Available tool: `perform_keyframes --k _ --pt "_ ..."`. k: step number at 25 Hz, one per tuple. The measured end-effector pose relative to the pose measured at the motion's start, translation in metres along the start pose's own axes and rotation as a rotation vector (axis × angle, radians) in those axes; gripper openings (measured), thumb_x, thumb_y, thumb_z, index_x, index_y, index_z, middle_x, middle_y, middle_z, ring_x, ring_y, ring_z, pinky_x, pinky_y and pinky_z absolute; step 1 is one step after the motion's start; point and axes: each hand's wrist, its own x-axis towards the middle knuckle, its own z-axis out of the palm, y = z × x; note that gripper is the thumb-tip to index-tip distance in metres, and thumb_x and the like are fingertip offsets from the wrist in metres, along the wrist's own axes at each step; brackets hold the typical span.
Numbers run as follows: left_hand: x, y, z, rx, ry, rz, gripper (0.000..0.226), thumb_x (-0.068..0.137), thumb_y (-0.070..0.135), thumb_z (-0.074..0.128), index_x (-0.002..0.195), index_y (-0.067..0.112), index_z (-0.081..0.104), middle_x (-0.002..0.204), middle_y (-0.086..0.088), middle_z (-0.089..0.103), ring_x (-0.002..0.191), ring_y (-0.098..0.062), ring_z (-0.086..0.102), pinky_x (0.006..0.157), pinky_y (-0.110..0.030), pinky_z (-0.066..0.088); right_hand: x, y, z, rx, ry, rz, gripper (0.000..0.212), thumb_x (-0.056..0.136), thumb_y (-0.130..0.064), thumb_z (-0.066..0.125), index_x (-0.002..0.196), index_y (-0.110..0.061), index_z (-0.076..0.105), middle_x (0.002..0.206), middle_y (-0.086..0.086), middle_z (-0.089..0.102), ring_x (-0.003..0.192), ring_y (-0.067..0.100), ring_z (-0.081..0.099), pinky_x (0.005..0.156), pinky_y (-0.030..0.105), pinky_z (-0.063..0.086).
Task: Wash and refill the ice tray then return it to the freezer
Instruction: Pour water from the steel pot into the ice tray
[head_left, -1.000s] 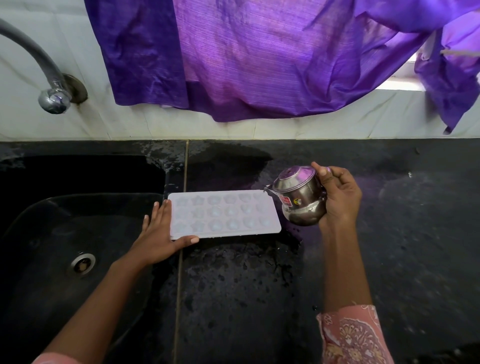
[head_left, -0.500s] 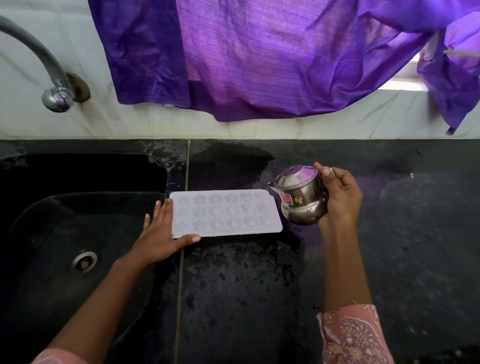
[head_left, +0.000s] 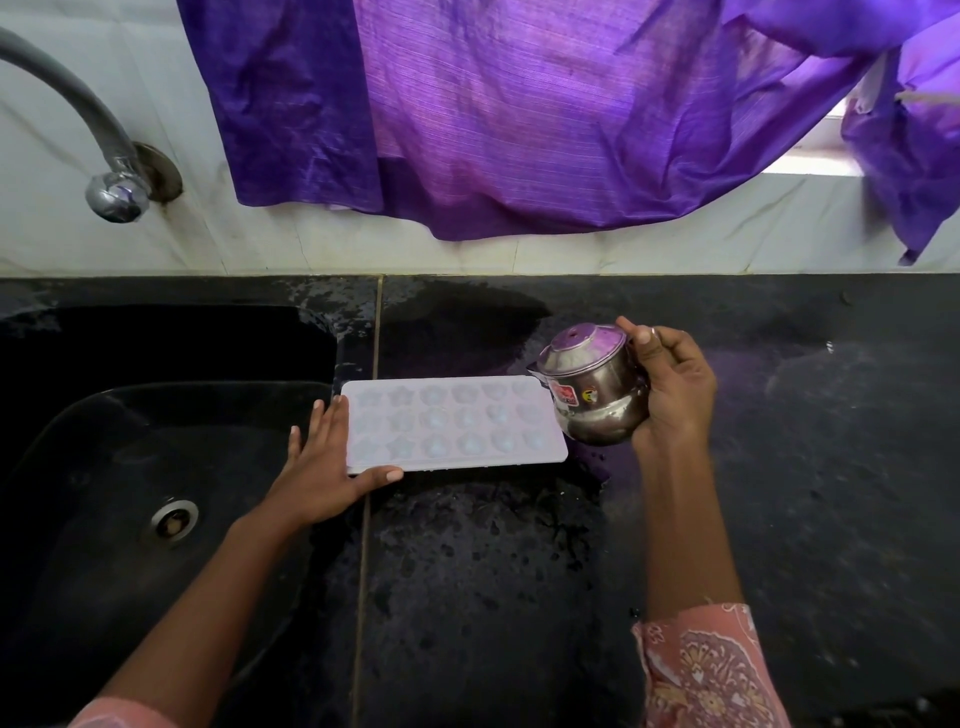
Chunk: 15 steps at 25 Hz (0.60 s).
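Your ice tray (head_left: 457, 423) lay flat on the wet black tabletop (head_left: 519, 597), its long side running from 9 to 3 o'clock and its 9 o'clock end just beside the rim of the sink (head_left: 104, 467). Your left hand (head_left: 322, 467) was spread, with straight fingers laid against that short end and the thumb along the near edge, bracing the tray rather than gripping it. Your right hand (head_left: 670, 395) was curled round a small lidded steel pot (head_left: 592, 400), tipped toward the tray at its 3 o'clock end with the spout at the far corner. Several cells glinted as if they held water (how full, you could not have told from here). Judged by its look, the tray was thin moulded plastic: light when dry, probably apt to flex, and likely to skate on that wet stone if pushed from one end only. Filled, it would be heavier and its shallow cells would spill at the least tilt. The sensible hold was therefore at both short ends, 9 and 3 o'clock, thumbs on the rim and fingers beneath, lifting level and slowly. Gripping the middle of a long side would likely bow it. The polished pot was probably slick when wet, so your wrapped grip suited it.
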Motion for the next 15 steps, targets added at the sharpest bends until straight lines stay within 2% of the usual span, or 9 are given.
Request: perform_keyframes --k 5,10,15 --pt "0.0001 -0.0009 0.0008 0.006 0.007 0.005 0.134 0.044 0.088 0.028 0.148 0.014 -0.014 0.158 -0.001 -0.014 0.140 -0.010 -0.021 0.113 -0.041 -0.013 -0.0031 -0.0013 0.0048 -0.035 0.002 0.026 0.036 0.043 -0.033 0.078 0.069 -0.016 0.061 0.083 0.006 0.067 0.080 0.016 0.064 0.074 0.027 0.055" --pt "-0.0006 -0.0005 -0.0001 0.011 0.015 0.016 0.134 0.044 0.088 0.027 0.148 0.013 -0.013 0.158 -0.002 -0.013 0.138 -0.009 -0.023 0.113 -0.039 -0.014 -0.0036 -0.0002 0.0076 -0.049 0.004 0.024 0.020 0.055 -0.021 0.076 0.069 -0.016 0.061 0.072 -0.003 0.070 0.074 0.013 0.065 0.068 0.023 0.054" --pt "-0.0012 0.0007 -0.0009 0.008 0.012 0.014 0.134 0.044 0.088 0.027 0.148 0.012 -0.013 0.158 -0.003 -0.013 0.134 -0.005 -0.024 0.113 -0.039 -0.014 -0.0042 0.0002 0.0107 -0.072 0.000 0.026 0.019 0.056 -0.020 0.076 0.068 -0.017 0.061 0.071 -0.004 0.069 0.078 0.017 0.063 0.075 0.029 0.053"
